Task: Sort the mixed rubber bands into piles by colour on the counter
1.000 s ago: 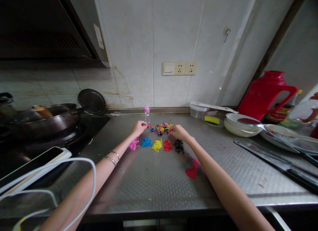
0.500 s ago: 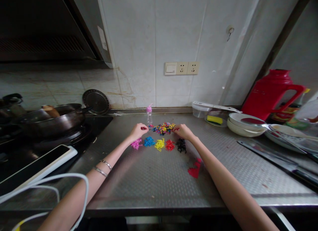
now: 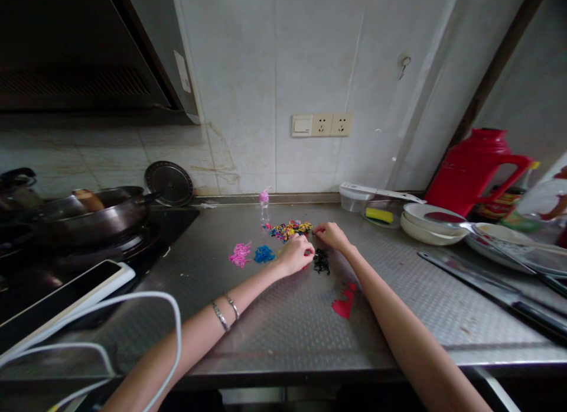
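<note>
The left hand (image 3: 297, 256), fingers curled narrow, is just beside the heap of small black bands (image 3: 322, 262); the right hand (image 3: 333, 237), fingers bent inward, is near the mixed-colour band heap (image 3: 290, 228). Whether either holds a band cannot be told. Markings on the red plastic thermos (image 3: 470, 171) are illegible.
</note>
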Motion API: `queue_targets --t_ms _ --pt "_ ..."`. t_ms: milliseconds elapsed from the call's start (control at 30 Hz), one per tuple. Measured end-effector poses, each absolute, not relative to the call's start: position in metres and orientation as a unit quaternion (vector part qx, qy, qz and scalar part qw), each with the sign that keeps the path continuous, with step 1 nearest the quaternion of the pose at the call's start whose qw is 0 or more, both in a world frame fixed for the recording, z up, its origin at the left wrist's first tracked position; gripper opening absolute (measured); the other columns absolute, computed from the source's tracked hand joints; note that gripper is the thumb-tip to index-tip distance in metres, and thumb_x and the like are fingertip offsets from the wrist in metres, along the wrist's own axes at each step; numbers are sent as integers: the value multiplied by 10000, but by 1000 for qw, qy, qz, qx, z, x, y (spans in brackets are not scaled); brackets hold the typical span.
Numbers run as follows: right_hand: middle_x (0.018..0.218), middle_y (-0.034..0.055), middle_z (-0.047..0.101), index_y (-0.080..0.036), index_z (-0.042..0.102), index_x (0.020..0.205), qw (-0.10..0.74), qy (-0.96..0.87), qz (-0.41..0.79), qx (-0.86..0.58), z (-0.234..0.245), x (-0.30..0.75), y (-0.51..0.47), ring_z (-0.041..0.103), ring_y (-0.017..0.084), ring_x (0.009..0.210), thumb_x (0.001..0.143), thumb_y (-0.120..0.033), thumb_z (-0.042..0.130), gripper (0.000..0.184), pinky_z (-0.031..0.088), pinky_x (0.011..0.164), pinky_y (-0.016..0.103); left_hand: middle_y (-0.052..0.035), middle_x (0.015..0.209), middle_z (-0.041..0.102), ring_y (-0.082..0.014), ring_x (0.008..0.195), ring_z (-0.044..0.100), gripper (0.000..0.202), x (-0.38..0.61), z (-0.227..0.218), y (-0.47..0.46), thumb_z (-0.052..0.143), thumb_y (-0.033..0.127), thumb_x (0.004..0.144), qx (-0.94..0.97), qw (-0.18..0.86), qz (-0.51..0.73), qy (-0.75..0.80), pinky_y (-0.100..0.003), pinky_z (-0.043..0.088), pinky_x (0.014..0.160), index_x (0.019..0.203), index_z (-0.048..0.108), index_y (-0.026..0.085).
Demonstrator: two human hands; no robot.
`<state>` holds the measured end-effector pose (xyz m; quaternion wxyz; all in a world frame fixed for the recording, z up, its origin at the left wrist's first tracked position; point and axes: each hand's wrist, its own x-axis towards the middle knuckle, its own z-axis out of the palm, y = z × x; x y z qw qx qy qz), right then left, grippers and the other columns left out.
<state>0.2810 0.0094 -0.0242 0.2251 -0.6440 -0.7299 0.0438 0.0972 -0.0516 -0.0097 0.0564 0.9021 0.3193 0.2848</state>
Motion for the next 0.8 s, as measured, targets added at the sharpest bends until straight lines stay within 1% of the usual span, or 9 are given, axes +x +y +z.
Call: queue_targets --t_ms 167,233,300,400,567,667,800 --pt "871 24 667 -253 672 886 221 -703 26 -676 -20 280 5 588 151 807 713 -223 437 294 406 669 193 -48 807 586 -169 822 488 201 109 -13 -56 550 309 740 907 55 279 310 -289 380 766 879 655 209" --pt "891 28 662 -255 662 911 220 -695 18 -685 -19 280 4 586 160 818 721 -240 437 295 408 666 204 -50 828 583 -168 837 489 225 103 -12 -53 538 335 748 901 58 296 313 -288 379 775 897 647 207" --pt "908 31 657 -256 654 924 219 -695 13 -684 -18 278 4 583 167 829 729 -264 442 288 408 668 213 -52 831 583 -165 841 494 221 91 -10 -46 529 343 753 889 61 315 326 -285 378 778 868 651 199" --pt "920 31 651 -252 657 909 209 -715 9 -667 -19 272 4 572 165 858 730 -282 465 265 402 683 204 -52 787 596 -163 805 510 201 64 -7 -29 522 329 755 862 66 343 367 -287 375 769 792 664 192" --pt "917 19 640 -252 660 883 173 -757 20 -630 -19 258 2 552 157 891 727 -311 508 226 394 713 189 -51 761 627 -170 752 531 184 7 -3 -1 535 299 731 802 71 381 455 -295 385 738 725 672 177" --pt "968 26 623 -251 642 931 168 -767 19 -618 -21 253 1 532 155 935 751 -282 489 239 385 761 196 -56 717 641 -165 700 548 203 -23 -4 11 531 300 718 766 108 400 492 -280 400 688 712 671 152" --pt "1034 39 598 -238 609 997 185 -777 0 -602 -26 250 1 494 160 1005 782 -240 447 268 367 830 218 -65 743 663 -169 684 576 255 -45 -10 21 530 340 700 715 180 439 513 -271 416 643 741 671 131"
